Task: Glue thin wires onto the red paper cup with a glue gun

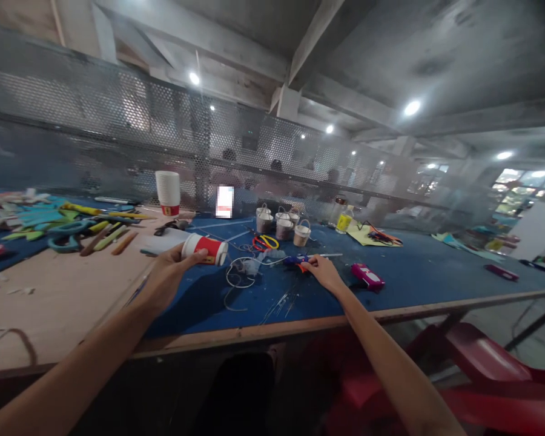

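My left hand (pixel 175 263) is closed round a red and white paper cup (pixel 204 249), held tipped on its side above the table. On the right, my right hand (pixel 322 270) has its fingers closed on a small blue glue gun (pixel 295 260) with an orange trigger, low over the blue table surface. A thin pale stick (pixel 331 255) shows beside it. Left of the glue gun lie a loop of white cord (pixel 229 278) and some crumpled clear plastic (pixel 253 264). Just behind are scissors (pixel 266 242) with red and yellow handles.
Several small buckets (pixel 284 229) with wire handles stand behind the scissors. A stack of paper cups (pixel 168 191) is at the back left, near teal-handled scissors (pixel 68 236). A magenta object (pixel 367 277) lies right of my right hand. A mesh partition (pixel 172 121) borders the table's far side.
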### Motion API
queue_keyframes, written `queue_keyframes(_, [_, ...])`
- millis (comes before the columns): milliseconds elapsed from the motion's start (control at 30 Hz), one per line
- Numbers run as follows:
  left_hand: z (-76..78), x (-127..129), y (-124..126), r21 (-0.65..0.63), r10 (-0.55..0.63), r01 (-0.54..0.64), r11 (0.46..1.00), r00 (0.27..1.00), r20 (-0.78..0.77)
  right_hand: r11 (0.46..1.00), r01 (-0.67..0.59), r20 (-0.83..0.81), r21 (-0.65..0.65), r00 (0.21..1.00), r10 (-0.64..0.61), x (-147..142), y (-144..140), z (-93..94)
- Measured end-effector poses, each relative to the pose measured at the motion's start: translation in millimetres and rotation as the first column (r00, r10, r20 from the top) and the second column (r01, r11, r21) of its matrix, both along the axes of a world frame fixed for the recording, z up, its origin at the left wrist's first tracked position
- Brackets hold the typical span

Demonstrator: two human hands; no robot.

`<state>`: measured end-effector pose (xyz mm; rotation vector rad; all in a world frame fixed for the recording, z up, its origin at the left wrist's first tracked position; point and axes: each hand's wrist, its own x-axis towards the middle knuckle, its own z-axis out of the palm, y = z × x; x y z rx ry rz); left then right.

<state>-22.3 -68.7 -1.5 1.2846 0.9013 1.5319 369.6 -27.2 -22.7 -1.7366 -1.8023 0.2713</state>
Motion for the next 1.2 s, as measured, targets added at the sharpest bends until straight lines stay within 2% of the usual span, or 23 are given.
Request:
queue_keyframes(133, [3.1,2.6,-5.2,0.008,-0.01,0.01,1.0,1.0,0.01,0.996,0.055,0.095,0.067,0.994,-0.061,-1.9,-3.6,-0.3])
queue_keyframes(233, [4.7,5.2,-6.7,0.008,-0.025,0.025,1.0,1.0,0.017,0.967,0.033,0.115,0.251,0.991,-0.064,-20.4,-9.4,15.0])
queue_keyframes(267, [5.0,5.9,-6.8,0.002,-0.034,0.034,0.999,0.999,0.011,0.954,-0.04,0.094,0.298,0.995,0.013,-32.3,-12.0,22.4])
queue_keyframes(333, [5.0,6.6,-6.6,-0.002,-0.036,0.036,0.999,0.999,-0.004,0.926,-0.258,-0.031,0.275,0.96,0.277,-63.7,-17.6,37.2])
queue_keyframes(367, [4.8,6.6,-6.6,0.003,-0.029,0.029,1.0,1.0,-0.01,0.901,-0.359,-0.097,0.242,0.915,0.391,-82.0,-20.2,43.2])
queue_keyframes(433, [4.0,5.7,-6.5,0.011,-0.021,0.021,1.0,1.0,-0.013,0.845,-0.5,-0.229,0.189,0.814,0.533,-118.9,-23.8,49.7])
queue_keyframes(500, [2.6,4.0,-6.2,0.007,-0.037,0.037,0.999,0.999,-0.01,0.79,-0.593,-0.286,0.152,0.739,0.61,-150.2,-24.1,48.2])
queue_keyframes(533, [1.9,3.2,-5.8,0.001,-0.045,0.045,0.999,0.999,-0.007,0.782,-0.608,-0.3,0.138,0.726,0.618,-162.2,-23.1,45.3])
queue_keyframes(600, [0.4,1.9,-4.7,0.009,-0.035,0.035,0.999,0.999,-0.009,0.798,-0.591,-0.337,0.116,0.733,0.591,-177.8,-19.4,38.2])
queue_keyframes(667, [-0.2,1.6,-3.6,0.032,0.006,-0.006,0.999,1.0,-0.022,0.82,-0.562,-0.344,0.107,0.753,0.561,-183.4,-15.1,33.3])
queue_keyframes(767, [0.9,2.8,-3.9,0.047,0.048,-0.046,0.998,0.998,-0.039,0.825,-0.55,-0.35,0.132,0.753,0.558,-180.2,-10.6,34.2])
queue_keyframes(967, [2.6,4.0,-7.1,-0.001,0.008,-0.009,1.0,0.999,-0.051,0.793,-0.561,-0.425,0.236,0.674,0.604,-170.9,-8.7,46.3])
queue_keyframes(1200, [1.7,4.6,-6.0,-0.05,-0.018,0.016,0.999,0.999,-0.029,0.775,-0.541,-0.366,0.326,0.684,0.632,-175.6,-9.0,52.3])
